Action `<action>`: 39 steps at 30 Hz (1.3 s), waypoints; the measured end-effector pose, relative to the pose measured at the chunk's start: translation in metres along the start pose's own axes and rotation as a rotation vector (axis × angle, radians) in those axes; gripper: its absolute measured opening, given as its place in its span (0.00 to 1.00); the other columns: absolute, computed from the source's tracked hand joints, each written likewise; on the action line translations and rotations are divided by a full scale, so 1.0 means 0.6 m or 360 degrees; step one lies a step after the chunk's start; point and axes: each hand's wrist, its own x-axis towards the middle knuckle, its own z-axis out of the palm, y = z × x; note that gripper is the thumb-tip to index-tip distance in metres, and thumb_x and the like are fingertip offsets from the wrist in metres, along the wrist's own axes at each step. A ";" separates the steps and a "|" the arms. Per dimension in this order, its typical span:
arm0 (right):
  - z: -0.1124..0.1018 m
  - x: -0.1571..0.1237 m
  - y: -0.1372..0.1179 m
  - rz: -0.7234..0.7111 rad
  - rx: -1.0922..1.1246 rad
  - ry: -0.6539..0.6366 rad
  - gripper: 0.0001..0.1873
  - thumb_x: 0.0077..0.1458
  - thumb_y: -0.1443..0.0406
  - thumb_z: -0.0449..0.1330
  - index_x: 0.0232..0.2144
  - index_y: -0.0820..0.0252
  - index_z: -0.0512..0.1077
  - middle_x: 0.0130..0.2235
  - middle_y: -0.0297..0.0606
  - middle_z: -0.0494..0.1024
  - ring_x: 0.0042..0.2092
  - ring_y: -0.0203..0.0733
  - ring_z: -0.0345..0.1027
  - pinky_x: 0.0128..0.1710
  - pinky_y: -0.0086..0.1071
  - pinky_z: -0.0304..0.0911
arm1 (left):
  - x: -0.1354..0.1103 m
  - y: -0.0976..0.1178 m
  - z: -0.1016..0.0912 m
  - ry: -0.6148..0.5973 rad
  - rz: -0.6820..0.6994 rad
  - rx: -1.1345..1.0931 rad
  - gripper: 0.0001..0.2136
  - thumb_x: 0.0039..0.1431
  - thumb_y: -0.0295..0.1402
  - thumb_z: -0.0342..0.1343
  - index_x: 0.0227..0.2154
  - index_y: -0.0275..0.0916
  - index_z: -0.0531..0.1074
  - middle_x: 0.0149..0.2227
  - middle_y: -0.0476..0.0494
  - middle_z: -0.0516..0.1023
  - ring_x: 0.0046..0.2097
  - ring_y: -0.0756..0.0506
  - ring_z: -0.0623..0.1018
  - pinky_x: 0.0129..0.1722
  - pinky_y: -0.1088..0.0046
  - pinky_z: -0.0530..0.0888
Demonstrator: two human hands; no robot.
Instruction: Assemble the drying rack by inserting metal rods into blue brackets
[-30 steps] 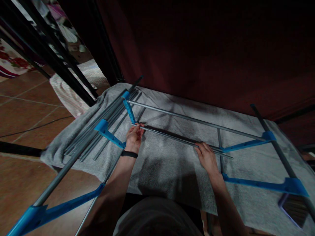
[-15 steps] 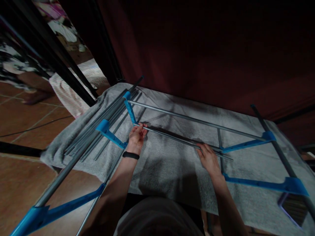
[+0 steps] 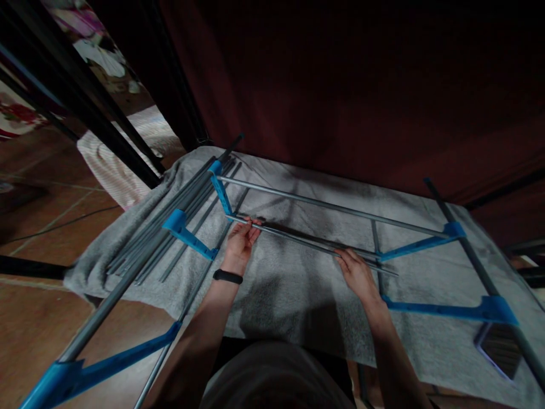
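Observation:
A thin grey metal rod lies slanted across a grey towel. My left hand pinches the rod near its left end, which sits at a blue plastic bracket. My right hand grips the same rod further right, close to another blue bracket. A second grey rod runs parallel behind it, joining the two brackets.
A bundle of loose grey rods lies on the towel's left side. More blue brackets and long bars of the frame stretch to the lower left and right. A phone rests at the lower right. Tiled floor lies at the left.
My left hand slid slightly right along the rod and its fingers stretched over it. The view shifted a little; my right hand kept its hold.

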 end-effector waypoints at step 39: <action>-0.123 0.051 -0.143 0.0110 -0.0302 -0.0047 0.08 0.67 0.65 0.52 0.43 0.56 0.71 0.43 0.39 0.78 0.41 0.42 0.73 0.36 0.32 0.61 | -0.202 0.095 0.237 -0.1041 0.0994 0.0931 0.17 0.57 0.40 0.65 0.47 0.39 0.77 0.38 0.44 0.81 0.42 0.45 0.80 0.45 0.70 0.75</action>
